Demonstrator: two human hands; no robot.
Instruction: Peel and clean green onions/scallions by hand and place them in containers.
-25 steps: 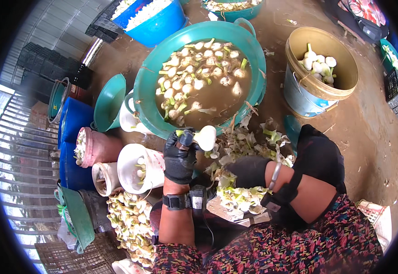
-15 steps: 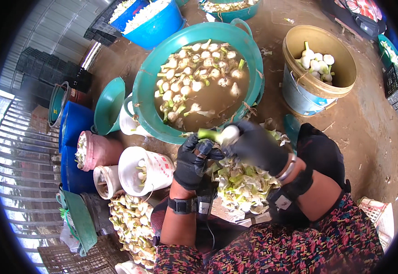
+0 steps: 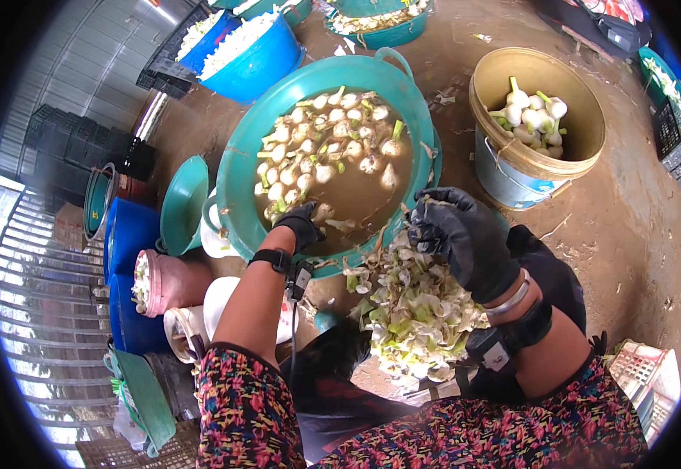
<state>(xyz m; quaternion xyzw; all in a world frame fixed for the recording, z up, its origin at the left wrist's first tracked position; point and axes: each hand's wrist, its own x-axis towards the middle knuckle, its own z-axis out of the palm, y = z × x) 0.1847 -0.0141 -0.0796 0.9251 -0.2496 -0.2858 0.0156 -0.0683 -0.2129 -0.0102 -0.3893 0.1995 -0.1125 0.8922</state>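
Observation:
My left hand (image 3: 301, 225), in a black glove, reaches over the near-left rim of the large green tub (image 3: 235, 144). Its thumb and a finger are apart beside a garlic bulb (image 3: 323, 212); bulbs beneath the hand are hidden. Many garlic bulbs (image 3: 324, 173) with trimmed green stems lie in the tub's brown water. My right hand (image 3: 465, 242), also black-gloved, is raised above a heap of peelings (image 3: 418, 313), fingers curled together. Small pale scraps show at its fingertips, but what it grips is unclear. The yellow-rimmed bucket (image 3: 539, 164) to the right holds several clean white bulbs (image 3: 539, 121).
Blue tubs (image 3: 250, 66) full of white bulbs stand at the far left, near another green tub (image 3: 379, 35). A pink bucket (image 3: 176, 281), white buckets (image 3: 219, 301) and an empty-looking green basin (image 3: 184, 199) sit to the left. Black crates (image 3: 82, 137) are stacked behind; a white basket (image 3: 637, 367) stands lower right.
My left hand has moved from beside my right hand up-left into the green tub. The bulb at my right hand no longer shows there. The bulbs visible in the yellow-rimmed bucket are arranged differently.

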